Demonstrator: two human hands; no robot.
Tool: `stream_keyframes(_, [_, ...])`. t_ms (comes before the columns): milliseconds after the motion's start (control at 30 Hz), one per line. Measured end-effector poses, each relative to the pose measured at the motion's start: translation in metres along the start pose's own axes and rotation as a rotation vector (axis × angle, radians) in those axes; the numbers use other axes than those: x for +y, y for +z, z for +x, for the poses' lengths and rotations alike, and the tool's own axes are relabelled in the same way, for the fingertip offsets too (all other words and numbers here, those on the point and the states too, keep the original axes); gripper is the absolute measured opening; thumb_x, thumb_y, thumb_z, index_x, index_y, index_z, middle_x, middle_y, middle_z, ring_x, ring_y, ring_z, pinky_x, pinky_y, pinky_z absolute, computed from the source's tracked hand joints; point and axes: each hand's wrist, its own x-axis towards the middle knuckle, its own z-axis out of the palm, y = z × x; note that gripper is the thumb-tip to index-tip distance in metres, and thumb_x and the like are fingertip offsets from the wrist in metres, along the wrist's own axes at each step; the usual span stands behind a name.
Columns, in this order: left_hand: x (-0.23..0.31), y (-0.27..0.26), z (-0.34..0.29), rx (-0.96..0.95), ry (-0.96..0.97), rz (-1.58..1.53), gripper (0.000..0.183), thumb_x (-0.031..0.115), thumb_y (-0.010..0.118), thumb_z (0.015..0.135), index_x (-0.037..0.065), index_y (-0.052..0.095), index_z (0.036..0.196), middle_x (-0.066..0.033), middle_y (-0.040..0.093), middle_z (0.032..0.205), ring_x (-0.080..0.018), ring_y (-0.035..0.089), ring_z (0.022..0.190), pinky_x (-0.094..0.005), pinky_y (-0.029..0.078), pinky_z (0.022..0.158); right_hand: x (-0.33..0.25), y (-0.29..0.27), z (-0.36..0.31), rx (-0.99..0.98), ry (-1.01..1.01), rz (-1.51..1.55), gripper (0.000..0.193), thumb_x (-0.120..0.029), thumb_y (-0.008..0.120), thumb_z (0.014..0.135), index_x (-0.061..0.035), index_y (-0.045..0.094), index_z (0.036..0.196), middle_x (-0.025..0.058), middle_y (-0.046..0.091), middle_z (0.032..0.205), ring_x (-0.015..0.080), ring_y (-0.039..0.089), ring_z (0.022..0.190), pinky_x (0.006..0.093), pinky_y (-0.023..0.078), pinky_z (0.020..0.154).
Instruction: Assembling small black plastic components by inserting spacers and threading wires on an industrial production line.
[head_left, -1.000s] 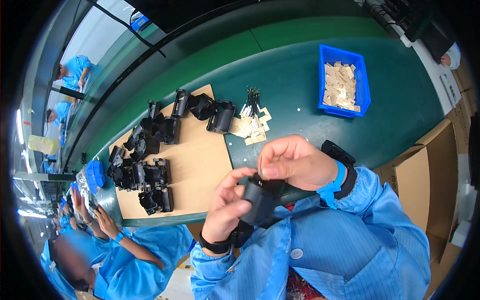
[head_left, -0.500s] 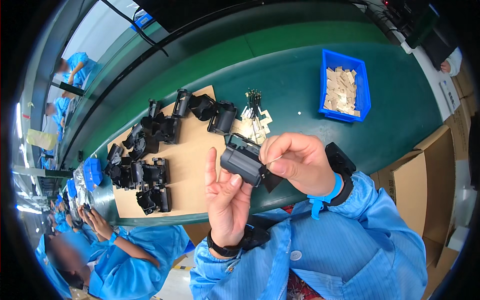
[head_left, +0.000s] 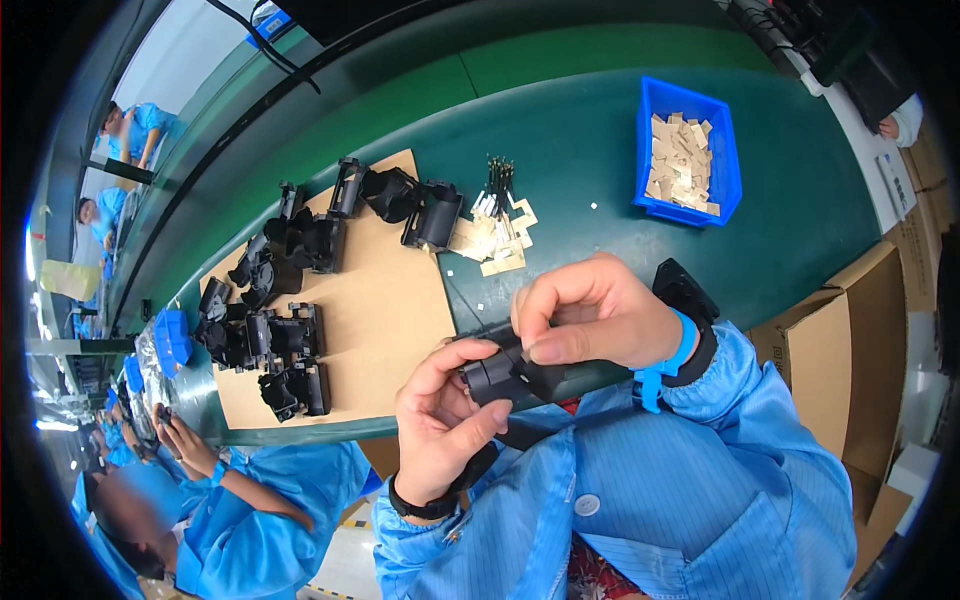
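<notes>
My left hand [head_left: 445, 415] grips a black plastic housing [head_left: 492, 378] near the table's front edge, fingers curled over its far side and thumb along the near side. Over the housing's right end, my right hand [head_left: 590, 318] is closed, thumb and index finger pinched together. What sits in that pinch, if anything, is hidden. A thin dark strand stretches from the housing toward the far left. Beyond my hands lie flat gold-coloured pieces [head_left: 505, 262] with a bundle of thin black-tipped leads [head_left: 500, 175].
Several black housings [head_left: 290, 340] stand on a brown cardboard sheet [head_left: 385, 330] at the left. A blue bin [head_left: 645, 205] at the far right holds tan flat pieces [head_left: 682, 160]. Cardboard boxes [head_left: 830, 350] stand right of the green table [head_left: 560, 130]. A co-worker [head_left: 260, 520] works at the left.
The housing has turned and come lower, toward me. My left fingers, partly outstretched before, now wrap around it. My right hand stays pinched at its right end.
</notes>
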Motion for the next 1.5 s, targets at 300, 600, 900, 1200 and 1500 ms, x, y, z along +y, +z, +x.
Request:
stream_keyframes(300, [-0.011, 0.023, 0.007, 0.211, 0.197, -0.103, 0.049, -0.007, 0.064, 0.073, -0.001, 0.042, 0.115, -0.0101, 0.049, 0.103, -0.0106, 0.054, 0.079, -0.021, 0.048, 0.062, 0.006, 0.014, -0.001, 0.29, -0.401, -0.941, 0.007, -0.009, 0.067, 0.073, -0.0053, 0.061, 0.075, 0.0022, 0.058, 0.069, 0.0162, 0.05, 0.069, 0.0292, 0.036, 0.071])
stream_keyframes(600, [-0.015, 0.026, 0.01, 0.246, 0.245, -0.079, 0.047, -0.008, 0.061, 0.073, -0.003, 0.04, 0.115, -0.0095, 0.049, 0.1, -0.0098, 0.053, 0.08, -0.0205, 0.047, 0.068, 0.012, 0.017, -0.002, 0.293, -0.459, -1.1, 0.008, -0.013, 0.068, 0.073, -0.0094, 0.061, 0.074, -0.0017, 0.058, 0.069, 0.0154, 0.046, 0.069, 0.0305, 0.03, 0.074])
stream_keyframes(900, [-0.021, 0.018, 0.011, 0.145, 0.264, -0.159, 0.045, -0.001, 0.05, 0.071, -0.004, 0.039, 0.114, -0.0125, 0.048, 0.102, -0.0144, 0.051, 0.082, -0.025, 0.045, 0.068, 0.013, 0.016, -0.003, 0.289, -0.463, -1.134, 0.008, -0.013, 0.068, 0.072, -0.0105, 0.061, 0.074, -0.0027, 0.056, 0.067, 0.0158, 0.045, 0.069, 0.0303, 0.029, 0.073])
stream_keyframes(1200, [-0.019, 0.023, 0.011, 0.184, 0.26, -0.15, 0.048, 0.004, 0.055, 0.072, -0.005, 0.038, 0.115, -0.0127, 0.049, 0.1, -0.0146, 0.051, 0.08, -0.0243, 0.044, 0.068, 0.013, 0.019, -0.004, 0.302, -0.453, -1.157, 0.009, -0.011, 0.068, 0.07, -0.0108, 0.06, 0.073, -0.0039, 0.057, 0.069, 0.0157, 0.046, 0.071, 0.0313, 0.03, 0.075])
stream_keyframes(1500, [-0.018, 0.031, 0.012, 0.246, 0.284, -0.128, 0.046, 0.001, 0.055, 0.074, -0.005, 0.038, 0.116, -0.011, 0.054, 0.093, -0.0127, 0.052, 0.072, -0.0229, 0.044, 0.065, 0.013, 0.019, -0.004, 0.305, -0.45, -1.15, 0.01, -0.01, 0.068, 0.068, -0.0107, 0.06, 0.072, -0.0039, 0.056, 0.068, 0.016, 0.046, 0.071, 0.0314, 0.03, 0.075])
